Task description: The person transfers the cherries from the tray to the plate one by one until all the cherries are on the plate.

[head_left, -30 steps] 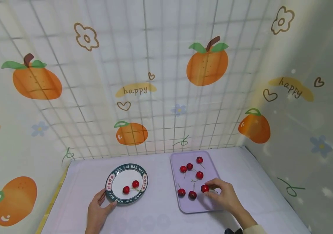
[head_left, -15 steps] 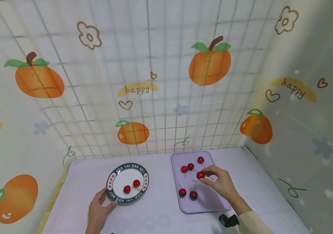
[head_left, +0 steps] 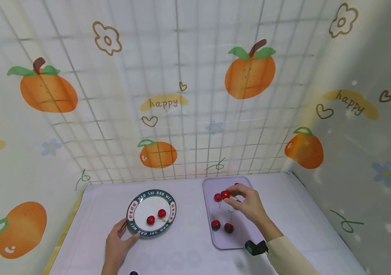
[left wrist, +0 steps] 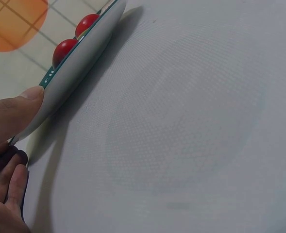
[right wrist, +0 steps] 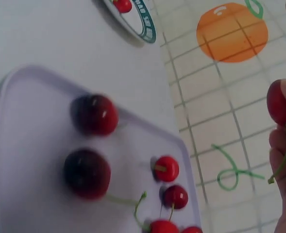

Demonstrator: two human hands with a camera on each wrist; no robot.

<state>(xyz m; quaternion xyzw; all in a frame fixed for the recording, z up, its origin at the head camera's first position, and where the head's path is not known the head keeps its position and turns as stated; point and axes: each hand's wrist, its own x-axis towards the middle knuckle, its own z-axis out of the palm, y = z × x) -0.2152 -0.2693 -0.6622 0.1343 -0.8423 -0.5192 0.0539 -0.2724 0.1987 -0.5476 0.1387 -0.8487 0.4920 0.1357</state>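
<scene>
On the left, my left hand (head_left: 118, 244) holds the near-left rim of a round white plate (head_left: 147, 204) with a dark green lettered border. In the left wrist view its thumb (left wrist: 21, 107) lies on the rim, with fingers below the edge. Two red cherries with stems rest on the plate, one of them a brighter cherry (head_left: 162, 213). My right hand (head_left: 250, 208) pinches a red cherry (right wrist: 277, 104) between thumb and fingers, its green stem hanging down. That hand is raised over the lilac tray (head_left: 221, 241), where several more cherries lie, partly hidden behind it in the head view.
A white cloth (head_left: 185, 214) covers the table, with the plate and tray apart on it. Behind stands a grid wall under a sheet printed with oranges (head_left: 158, 154). A dark wrist camera (head_left: 255, 247) overlaps the tray's near right corner.
My right hand has lifted the cherry from the tray's near right part and carried it up and leftward over the tray. The left hand keeps its hold on the plate.
</scene>
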